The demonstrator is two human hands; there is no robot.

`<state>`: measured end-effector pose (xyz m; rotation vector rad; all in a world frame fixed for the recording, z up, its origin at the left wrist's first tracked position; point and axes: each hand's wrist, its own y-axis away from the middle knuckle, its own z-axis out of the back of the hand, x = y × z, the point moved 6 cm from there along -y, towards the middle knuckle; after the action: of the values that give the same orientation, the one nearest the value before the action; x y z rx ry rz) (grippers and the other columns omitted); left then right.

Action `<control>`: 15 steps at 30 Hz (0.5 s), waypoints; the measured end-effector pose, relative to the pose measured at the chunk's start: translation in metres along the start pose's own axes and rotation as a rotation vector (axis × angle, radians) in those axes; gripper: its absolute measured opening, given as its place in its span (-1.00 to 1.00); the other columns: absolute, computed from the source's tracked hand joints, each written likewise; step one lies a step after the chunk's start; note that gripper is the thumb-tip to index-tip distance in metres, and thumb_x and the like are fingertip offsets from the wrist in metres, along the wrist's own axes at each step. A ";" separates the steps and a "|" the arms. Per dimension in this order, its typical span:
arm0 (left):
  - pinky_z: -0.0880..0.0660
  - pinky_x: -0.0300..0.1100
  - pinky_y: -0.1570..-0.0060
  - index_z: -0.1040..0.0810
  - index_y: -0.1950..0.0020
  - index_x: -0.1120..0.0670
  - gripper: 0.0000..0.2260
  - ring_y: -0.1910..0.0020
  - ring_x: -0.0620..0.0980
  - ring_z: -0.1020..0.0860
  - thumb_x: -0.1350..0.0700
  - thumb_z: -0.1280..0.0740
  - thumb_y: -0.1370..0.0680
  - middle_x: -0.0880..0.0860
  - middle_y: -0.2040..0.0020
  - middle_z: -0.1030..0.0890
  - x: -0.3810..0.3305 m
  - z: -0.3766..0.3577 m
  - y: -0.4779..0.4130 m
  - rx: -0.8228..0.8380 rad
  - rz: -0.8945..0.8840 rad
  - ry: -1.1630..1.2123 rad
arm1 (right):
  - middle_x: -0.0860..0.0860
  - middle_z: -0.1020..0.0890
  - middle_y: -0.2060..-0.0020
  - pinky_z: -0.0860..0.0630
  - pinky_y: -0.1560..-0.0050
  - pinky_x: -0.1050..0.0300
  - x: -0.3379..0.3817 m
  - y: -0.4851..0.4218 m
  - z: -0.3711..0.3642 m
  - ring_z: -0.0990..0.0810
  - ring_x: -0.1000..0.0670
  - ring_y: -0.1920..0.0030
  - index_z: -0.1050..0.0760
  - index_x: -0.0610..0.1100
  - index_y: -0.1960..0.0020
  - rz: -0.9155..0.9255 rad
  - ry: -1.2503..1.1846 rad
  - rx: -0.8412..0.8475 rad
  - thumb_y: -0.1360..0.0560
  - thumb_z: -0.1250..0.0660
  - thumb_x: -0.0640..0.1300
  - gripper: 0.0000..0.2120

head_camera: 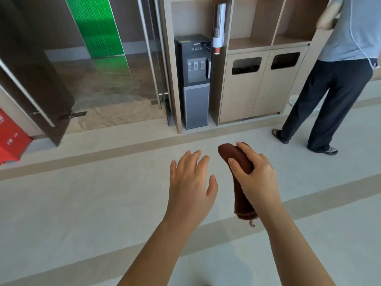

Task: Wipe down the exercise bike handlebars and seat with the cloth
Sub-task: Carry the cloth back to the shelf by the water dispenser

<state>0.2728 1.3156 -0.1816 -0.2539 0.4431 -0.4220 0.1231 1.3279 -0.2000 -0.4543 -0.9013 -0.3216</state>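
Ahead of you a dark water dispenser (194, 79) stands upright in a niche of a wooden shelf unit (259, 21), with a cup holder (219, 27) mounted just to its right. Further right you see a cabinet (237, 100) with two dark bin openings side by side. To your left is a glass door (115, 83), with a red sign (10, 141) at the far edge. A person (340, 83) in dark trousers stands at your right on the pale, tan-striped floor (82, 203).

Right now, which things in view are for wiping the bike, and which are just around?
For the job: brown cloth, held in the right hand; left hand, free. No bike in view.
Just around: water dispenser, cup dispenser, bin cabinet, another person.
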 end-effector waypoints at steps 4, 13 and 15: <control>0.12 0.00 -0.40 -0.28 -0.39 0.02 -0.60 -0.45 0.02 -0.10 -0.02 -0.14 -0.56 0.02 -0.45 -0.26 0.028 -0.018 -0.062 0.005 0.030 0.021 | 0.05 -0.47 0.04 -0.26 0.27 0.49 0.002 -0.064 -0.029 -0.43 0.22 0.22 -0.37 0.14 -0.31 0.002 0.015 0.019 -0.47 -0.30 0.03 -0.59; 0.08 -0.03 -0.40 -0.30 -0.37 -0.01 -0.61 -0.44 0.00 -0.13 -0.02 -0.18 -0.55 0.00 -0.44 -0.27 0.128 -0.072 -0.229 0.018 0.095 0.123 | 0.04 -0.47 0.07 -0.26 0.26 0.49 0.012 -0.231 -0.139 -0.43 0.11 0.22 -0.38 0.13 -0.31 0.071 0.091 0.047 -0.46 -0.32 0.02 -0.58; 0.04 0.01 -0.41 -0.31 -0.37 0.02 -0.61 -0.43 0.02 -0.14 0.00 -0.19 -0.55 0.02 -0.43 -0.29 0.156 -0.075 -0.276 0.004 0.096 0.134 | 0.05 -0.46 0.06 -0.26 0.27 0.48 0.020 -0.276 -0.168 -0.43 0.12 0.21 -0.37 0.13 -0.31 0.066 0.089 0.054 -0.46 -0.31 0.03 -0.58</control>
<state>0.2730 0.9910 -0.2129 -0.2004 0.5832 -0.3470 0.1238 1.0041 -0.2078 -0.4164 -0.8049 -0.2547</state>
